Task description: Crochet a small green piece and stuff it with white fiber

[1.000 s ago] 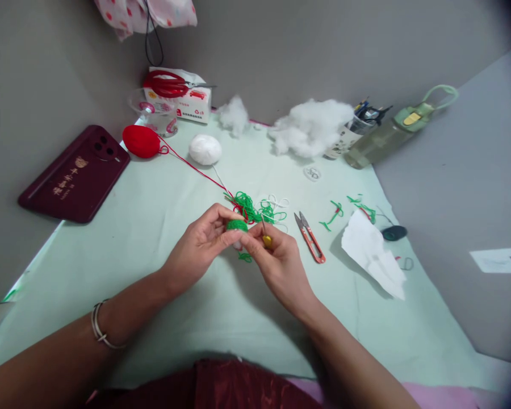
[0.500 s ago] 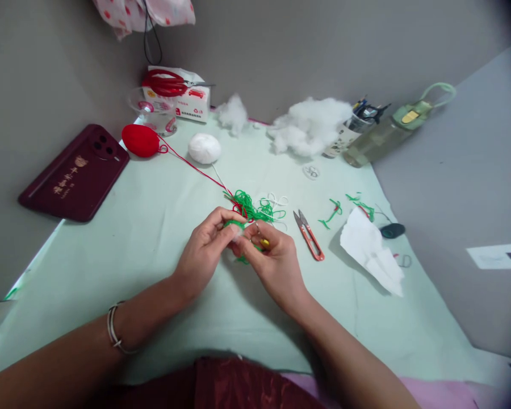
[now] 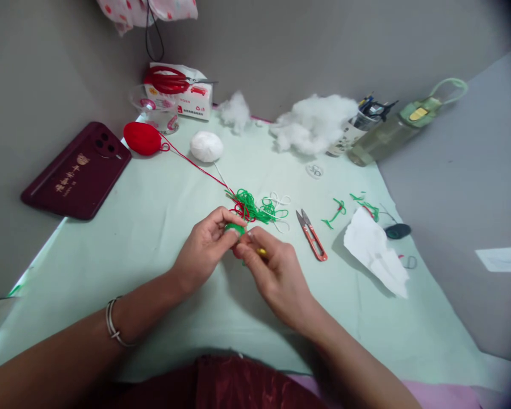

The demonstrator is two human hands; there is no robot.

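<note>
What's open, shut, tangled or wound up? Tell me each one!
Left hand: gripping green piece
Right hand: holding something yellow
Orange snips: blades apart
Red scissors: blades look shut
Green yarn: tangled
Red yarn ball: wound, strand trailing
White yarn ball: wound, strand trailing
Bottle: lid on
White paper: creased

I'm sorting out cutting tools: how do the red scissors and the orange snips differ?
The red scissors have wide looped handles; the orange snips have slim arms. The scissors rest on the white packet; the snips lie on the pale green cloth. The scissors look shut; the snips stand open at the tips. Both have metal blades and lie unheld.
</note>
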